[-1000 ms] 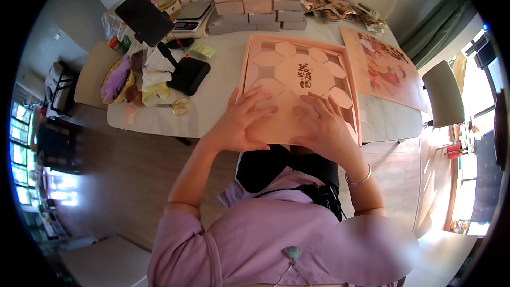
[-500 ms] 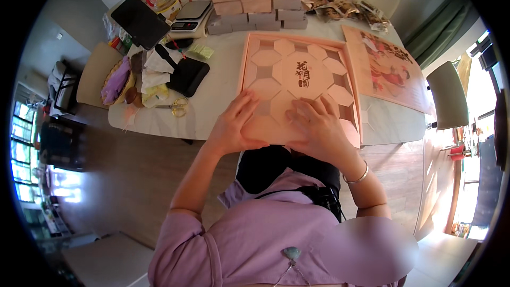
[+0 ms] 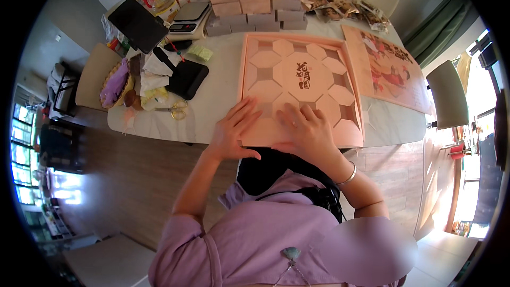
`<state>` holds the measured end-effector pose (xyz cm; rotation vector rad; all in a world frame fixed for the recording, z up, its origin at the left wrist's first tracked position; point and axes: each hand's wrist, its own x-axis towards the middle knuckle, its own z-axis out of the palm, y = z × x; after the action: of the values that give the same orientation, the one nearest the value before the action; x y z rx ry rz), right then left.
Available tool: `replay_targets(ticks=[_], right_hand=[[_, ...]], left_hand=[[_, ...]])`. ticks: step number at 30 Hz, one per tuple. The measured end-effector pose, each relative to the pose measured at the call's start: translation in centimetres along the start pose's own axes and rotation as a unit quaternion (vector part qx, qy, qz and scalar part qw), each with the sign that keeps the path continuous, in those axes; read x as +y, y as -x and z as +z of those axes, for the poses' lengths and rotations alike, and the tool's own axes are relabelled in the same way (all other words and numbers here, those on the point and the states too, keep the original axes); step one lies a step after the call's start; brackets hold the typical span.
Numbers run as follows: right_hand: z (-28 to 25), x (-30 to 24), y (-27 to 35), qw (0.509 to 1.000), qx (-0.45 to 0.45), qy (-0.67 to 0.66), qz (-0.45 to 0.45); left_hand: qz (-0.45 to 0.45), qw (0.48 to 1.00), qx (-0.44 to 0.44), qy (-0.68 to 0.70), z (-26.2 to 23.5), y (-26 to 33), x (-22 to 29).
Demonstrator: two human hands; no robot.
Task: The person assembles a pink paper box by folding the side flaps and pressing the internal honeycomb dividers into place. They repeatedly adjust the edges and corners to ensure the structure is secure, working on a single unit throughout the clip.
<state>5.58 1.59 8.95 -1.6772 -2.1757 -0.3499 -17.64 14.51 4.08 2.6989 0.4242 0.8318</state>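
A shallow peach-pink gift box lies on the table in front of me. Its insert has a ring of angular cutouts around a middle panel with dark brush writing. My left hand rests at the near left corner of the box, fingers stretched out and thumb pointing right past the near edge. On the near middle part of the insert lies my right hand, its fingers apart and slightly bent. Neither hand holds anything. The palms hide part of the near row of cutouts.
A printed pink lid lies to the right. Behind are stacked pink and grey boxes and packets. At left stand a kitchen scale, a tablet on a stand, scissors and a basket with purple cloth.
My right hand has slid left along the insert, toward my left hand. My left hand has moved slightly down at the corner.
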Motion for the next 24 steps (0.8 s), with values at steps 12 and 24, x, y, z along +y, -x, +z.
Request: replay_targets(ticks=[12, 24], right_hand=[[0.7, 1.3, -0.4, 0.998, 0.045, -0.027, 0.017], [-0.2, 1.3, -1.1, 0.999, 0.035, -0.009, 0.014]], left_hand=[[-0.105, 0.981, 0.118, 0.11, 1.5, 1.1, 0.0], [-0.127, 0.973, 0.194, -0.013, 3.1, 0.3, 0.4]])
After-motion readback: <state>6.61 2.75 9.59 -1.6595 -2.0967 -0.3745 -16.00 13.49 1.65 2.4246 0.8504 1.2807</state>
